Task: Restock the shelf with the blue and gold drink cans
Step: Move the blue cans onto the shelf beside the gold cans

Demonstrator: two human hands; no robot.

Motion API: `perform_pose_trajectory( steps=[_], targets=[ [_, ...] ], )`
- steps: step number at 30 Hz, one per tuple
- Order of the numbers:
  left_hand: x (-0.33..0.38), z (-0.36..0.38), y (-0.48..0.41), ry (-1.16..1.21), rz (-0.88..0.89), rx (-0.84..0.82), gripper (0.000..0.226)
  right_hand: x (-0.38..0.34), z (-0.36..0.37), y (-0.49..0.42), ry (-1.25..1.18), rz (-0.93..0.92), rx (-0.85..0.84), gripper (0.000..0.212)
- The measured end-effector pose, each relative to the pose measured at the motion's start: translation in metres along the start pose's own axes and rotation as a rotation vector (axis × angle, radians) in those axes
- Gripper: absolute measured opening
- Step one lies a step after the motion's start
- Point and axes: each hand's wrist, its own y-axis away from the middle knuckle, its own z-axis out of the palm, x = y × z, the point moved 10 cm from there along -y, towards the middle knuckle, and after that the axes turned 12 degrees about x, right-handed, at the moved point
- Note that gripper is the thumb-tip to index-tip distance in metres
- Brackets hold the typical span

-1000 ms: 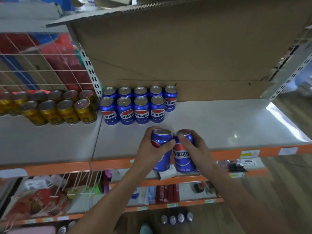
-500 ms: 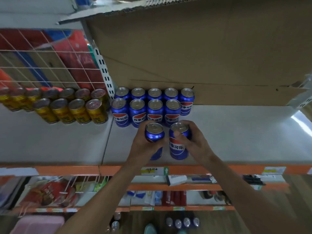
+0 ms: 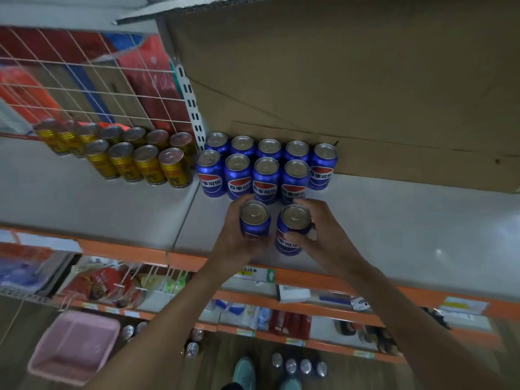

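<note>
**Two blue cans in hand, front of the blue block**

Fingers of both hands are curled round a can apiece. The left hand wraps the left can from the outer side and the right hand wraps the right can about its upper wall. Both cans are upright, tops unopened, just in front of the stocked blue cans, over the shelf. Whether their bases have touched down cannot be told.

Handling, as judged: full cans, fairly heavy for their size, with stiff but dentable walls and a smooth painted skin that may slip. A mid-body wrap suits them (never the rim alone).

The shelf is flat, pale and glossy, so cans should slide back easily. The gold cans stand to the left, in front of a wire grid. Cardboard backs the blue section. Below lie lower shelves of mixed goods, a pink basket and loose cans on the wooden floor.
</note>
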Motion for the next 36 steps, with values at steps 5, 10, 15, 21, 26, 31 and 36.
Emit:
perform_pose_trajectory(
  steps=[5, 10, 15, 21, 26, 31, 36],
  targets=[
    [0.006, -0.014, 0.005, -0.316, 0.107, -0.061, 0.098, -0.024, 0.0, 0.004, 0.355, -0.264, -0.002, 0.085],
    [0.015, -0.01, 0.009, -0.575, 0.249, -0.094, 0.092, -0.027, 0.005, 0.011, 0.461, -0.279, 0.006, 0.083],
    [0.018, -0.005, 0.014, -0.636, 0.355, -0.034, 0.095, -0.029, 0.002, 0.007, 0.449, -0.197, 0.058, 0.073],
    [0.018, -0.01, 0.01, -0.665, 0.413, -0.049, 0.095, -0.04, 0.018, -0.001, 0.368, -0.174, 0.013, 0.068],
    [0.011, -0.035, -0.004, -0.71, 0.438, -0.087, 0.098, -0.05, 0.044, -0.007, 0.346, -0.171, 0.011, 0.069],
    [0.004, -0.067, -0.029, -0.729, 0.431, -0.062, 0.099, -0.06, 0.067, -0.017, 0.33, -0.108, 0.028, 0.073],
    [-0.005, -0.091, -0.049, -0.705, 0.415, -0.07, 0.098, -0.075, 0.091, -0.032, 0.259, -0.11, 0.045, 0.071]
  ],
)
